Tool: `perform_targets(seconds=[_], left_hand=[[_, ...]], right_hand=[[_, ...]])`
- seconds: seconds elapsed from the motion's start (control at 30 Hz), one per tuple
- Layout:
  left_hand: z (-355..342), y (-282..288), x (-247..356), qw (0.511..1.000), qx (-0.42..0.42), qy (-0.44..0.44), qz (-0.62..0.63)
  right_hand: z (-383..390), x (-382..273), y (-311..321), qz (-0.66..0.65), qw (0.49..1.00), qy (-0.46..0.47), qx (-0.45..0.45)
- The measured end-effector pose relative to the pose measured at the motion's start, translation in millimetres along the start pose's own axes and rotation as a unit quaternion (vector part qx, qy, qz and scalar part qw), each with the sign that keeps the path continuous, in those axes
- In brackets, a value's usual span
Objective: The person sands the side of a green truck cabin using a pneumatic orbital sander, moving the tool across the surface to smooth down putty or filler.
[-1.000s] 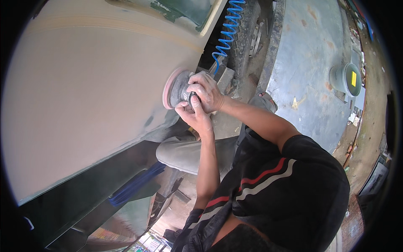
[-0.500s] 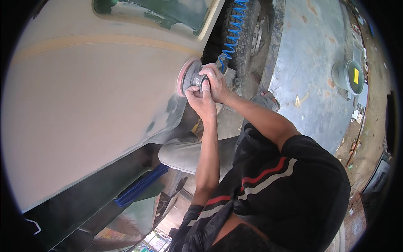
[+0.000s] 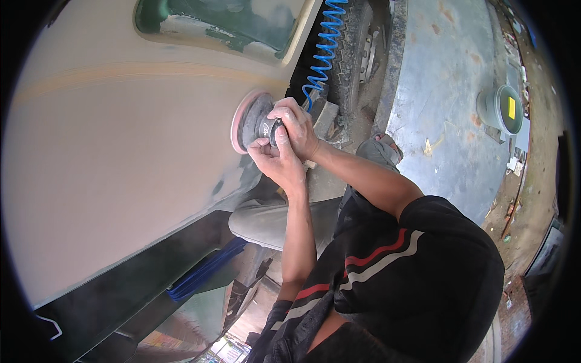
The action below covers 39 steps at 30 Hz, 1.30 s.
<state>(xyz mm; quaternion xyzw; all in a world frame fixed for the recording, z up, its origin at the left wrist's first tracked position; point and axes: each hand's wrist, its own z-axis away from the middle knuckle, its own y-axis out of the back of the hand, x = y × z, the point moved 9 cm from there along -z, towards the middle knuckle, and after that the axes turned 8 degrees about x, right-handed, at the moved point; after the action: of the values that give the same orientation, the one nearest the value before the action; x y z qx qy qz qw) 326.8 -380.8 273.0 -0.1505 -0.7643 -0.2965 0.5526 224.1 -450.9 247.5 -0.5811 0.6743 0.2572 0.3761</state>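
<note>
Dusty black-and-grey round sander (image 3: 256,123) with a pink-rimmed disc, held in two bare hands at the upper centre of the frame.

Bare surface of the broad beige panel (image 3: 133,163) spreads left of the tool; its right edge slants down from the top centre, near the disc, and its lower edge runs away to the lower left. Beyond the right edge hangs a blue coiled plastic hose (image 3: 327,51), close above the hands. The person's left hand (image 3: 280,162) is clasped on the sander's rear end from below, the right hand (image 3: 298,129) from the right, so the disc lies left of both. Its face points left, toward the panel; the axis from disc to rear runs left to right, dipping slightly rightward.
</note>
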Motion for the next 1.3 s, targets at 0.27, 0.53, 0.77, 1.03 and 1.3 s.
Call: perform_targets(seconds=[0.27,0.53,0.77,1.03,1.3], left_hand=[[-2,-5,-26,0.997,-0.019,-0.005,-0.070],[-2,-25,-34,0.994,-0.051,-0.007,-0.096],[1,-4,-2,0.999,-0.020,-0.010,-0.029],[-2,-8,-24,0.992,-0.062,0.015,-0.110],[4,-24,-31,0.968,-0.104,0.004,-0.230]], right_hand=[[10,16,1,0.000,1.000,-0.020,-0.005],[17,43,8,0.014,0.997,-0.074,-0.002],[5,14,1,-0.020,0.999,-0.044,-0.004],[9,22,6,-0.004,0.999,-0.042,0.007],[36,59,8,0.014,0.993,-0.118,0.007]])
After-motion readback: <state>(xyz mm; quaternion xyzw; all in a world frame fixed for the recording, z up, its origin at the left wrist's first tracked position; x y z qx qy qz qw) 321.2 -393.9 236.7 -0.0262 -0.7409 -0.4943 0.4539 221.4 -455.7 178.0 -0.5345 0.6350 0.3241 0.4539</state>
